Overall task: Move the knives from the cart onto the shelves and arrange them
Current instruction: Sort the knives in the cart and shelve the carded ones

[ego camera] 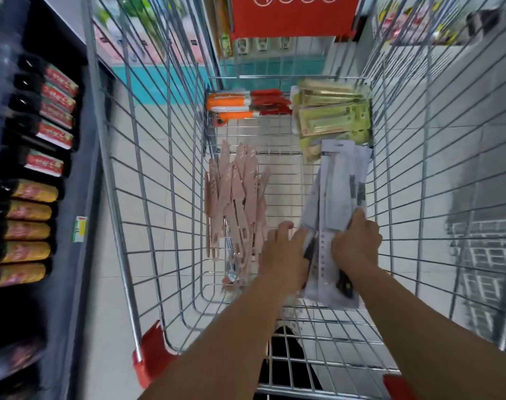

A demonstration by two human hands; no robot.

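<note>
I look down into a wire shopping cart [171, 197]. A stack of knives in white card packaging [337, 194] lies along the cart's right side. My left hand [283, 252] grips the stack's left edge and my right hand [357, 243] grips its right edge, both near the dark handle end. Several pink sheathed knives [236, 203] lie in a pile at the cart's left. Orange- and red-handled knives [246, 105] rest at the far end, beside green packaged knives [332, 116].
A dark shelf unit [73, 226] on the left holds rows of red and yellow packaged goods [41, 157]. A red sign [292, 15] hangs over shelves ahead. Another shelf with goods stands at the upper right. White tiled floor shows through the cart.
</note>
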